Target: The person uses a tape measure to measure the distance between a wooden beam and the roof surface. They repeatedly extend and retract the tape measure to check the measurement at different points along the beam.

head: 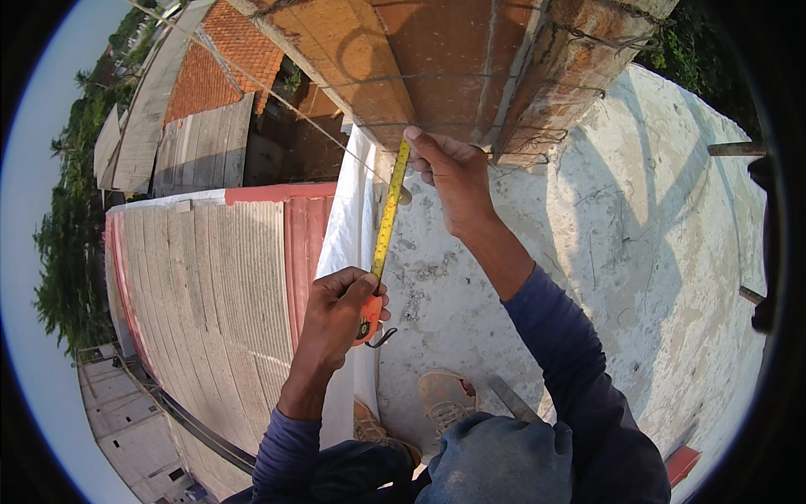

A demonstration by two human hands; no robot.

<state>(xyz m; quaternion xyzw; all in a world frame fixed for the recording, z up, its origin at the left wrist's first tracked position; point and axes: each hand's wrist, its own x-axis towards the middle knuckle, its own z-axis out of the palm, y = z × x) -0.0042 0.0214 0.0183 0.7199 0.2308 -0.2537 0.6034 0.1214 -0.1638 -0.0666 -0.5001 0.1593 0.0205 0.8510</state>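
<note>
My left hand (340,312) grips the orange case of a tape measure (370,315), with its black wrist strap hanging loose. From the case a yellow tape blade (390,211) runs up and slightly right to my right hand (450,167). The blade's end sits between that hand's thumb and fingers. Just beyond is the lower part of a wooden formwork panel (453,63), bound with tie wire (466,75). The right fingertips are close to the panel; whether they touch it I cannot tell.
I stand on a rough concrete slab (459,302) bordered at left by a white sheet (346,214). Past that edge lie lower corrugated roofs (208,271). A string (277,94) crosses at upper left. A flat metal bar (513,398) lies near my shoe (448,400).
</note>
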